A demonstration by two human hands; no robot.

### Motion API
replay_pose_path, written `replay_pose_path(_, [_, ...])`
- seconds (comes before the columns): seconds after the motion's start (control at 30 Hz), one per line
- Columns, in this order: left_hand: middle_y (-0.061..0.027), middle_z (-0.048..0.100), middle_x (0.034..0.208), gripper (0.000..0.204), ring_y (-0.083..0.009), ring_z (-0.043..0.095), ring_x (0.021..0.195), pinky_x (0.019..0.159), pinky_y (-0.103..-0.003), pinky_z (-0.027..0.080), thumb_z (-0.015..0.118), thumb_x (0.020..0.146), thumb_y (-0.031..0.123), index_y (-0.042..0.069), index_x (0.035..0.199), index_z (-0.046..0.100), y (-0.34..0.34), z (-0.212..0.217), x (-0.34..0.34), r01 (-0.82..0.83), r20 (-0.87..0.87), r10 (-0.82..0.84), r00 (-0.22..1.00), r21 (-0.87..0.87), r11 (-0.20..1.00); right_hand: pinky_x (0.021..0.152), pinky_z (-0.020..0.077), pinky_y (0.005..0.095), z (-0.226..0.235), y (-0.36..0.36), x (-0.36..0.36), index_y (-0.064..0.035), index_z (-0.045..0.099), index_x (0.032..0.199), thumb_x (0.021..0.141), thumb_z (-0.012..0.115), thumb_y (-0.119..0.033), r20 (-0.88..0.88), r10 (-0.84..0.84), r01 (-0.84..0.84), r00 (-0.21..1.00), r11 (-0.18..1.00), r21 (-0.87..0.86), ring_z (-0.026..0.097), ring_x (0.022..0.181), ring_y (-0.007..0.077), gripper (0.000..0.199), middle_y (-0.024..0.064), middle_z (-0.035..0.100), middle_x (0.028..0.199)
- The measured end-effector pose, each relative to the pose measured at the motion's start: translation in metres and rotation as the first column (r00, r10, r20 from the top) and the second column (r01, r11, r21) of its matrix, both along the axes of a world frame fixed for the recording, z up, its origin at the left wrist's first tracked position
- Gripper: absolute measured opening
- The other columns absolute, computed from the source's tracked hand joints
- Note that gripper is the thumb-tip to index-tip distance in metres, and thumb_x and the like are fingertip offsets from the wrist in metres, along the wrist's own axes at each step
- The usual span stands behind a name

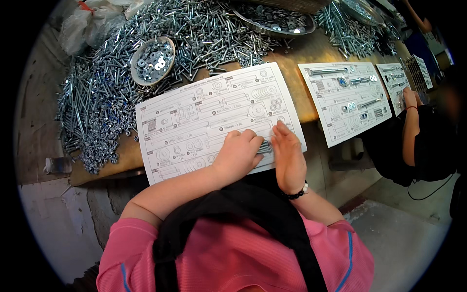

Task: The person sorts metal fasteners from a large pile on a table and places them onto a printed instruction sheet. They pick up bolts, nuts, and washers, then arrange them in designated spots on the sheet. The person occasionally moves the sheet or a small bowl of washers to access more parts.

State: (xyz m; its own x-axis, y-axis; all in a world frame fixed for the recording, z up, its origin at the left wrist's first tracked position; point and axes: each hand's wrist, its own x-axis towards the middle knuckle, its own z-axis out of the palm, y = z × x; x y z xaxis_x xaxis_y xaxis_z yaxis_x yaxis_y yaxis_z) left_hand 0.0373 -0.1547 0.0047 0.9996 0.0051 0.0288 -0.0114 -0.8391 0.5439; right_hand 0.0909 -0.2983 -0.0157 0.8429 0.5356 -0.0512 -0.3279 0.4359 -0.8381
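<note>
Bolts (264,147) are located between the two hands, over the near right corner of a printed sheet (219,121). The sheet is laid across the front edge of the counter (302,104). The left hand (238,152) is held at the bolts with fingers curled; whether it is clamped on them cannot be told. The right hand (290,158) is held just beside them, fingers extended, unclosed. Loose fasteners (209,39) are heaped toward the counter's far and left edges.

A crumpled, translucent plastic bag (82,29) slumps at the far left of a worn workbench (297,92), with a clear plastic container (58,166) near its left edge. At right, a black cable (430,197) curves below a dark-clad co-worker (389,158).
</note>
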Motion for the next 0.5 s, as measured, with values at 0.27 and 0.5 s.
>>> replay_pose_path(0.27, [-0.0122,0.052,0.101,0.046,-0.0309,0.051,0.091,0.084,-0.038,0.041,0.068,0.069,0.02,0.006,0.11,0.053,0.016,0.014,-0.003,0.009,0.011,-0.008,1.0,-0.104,0.995,0.105,0.0235,0.0384,0.015,0.003,0.034,0.0,0.041,0.123,0.095,0.037,-0.031,0.196,-0.03,0.048,0.98,0.995,-0.086,0.037,0.123,0.0235,0.042,0.0123,0.04,0.133])
replay_pose_path(0.5, [-0.0117,0.052,0.098,0.041,-0.0254,0.056,0.079,0.073,-0.034,0.046,0.065,0.072,0.014,0.005,0.11,0.053,0.091,0.017,0.015,-0.225,0.149,0.24,0.959,-0.115,0.968,0.074,0.0441,0.0231,0.047,0.039,0.104,0.0011,0.055,0.108,0.087,0.05,-0.007,0.35,0.181,-0.033,0.919,0.92,-0.389,0.055,0.082,0.0116,0.022,0.0051,0.059,0.098])
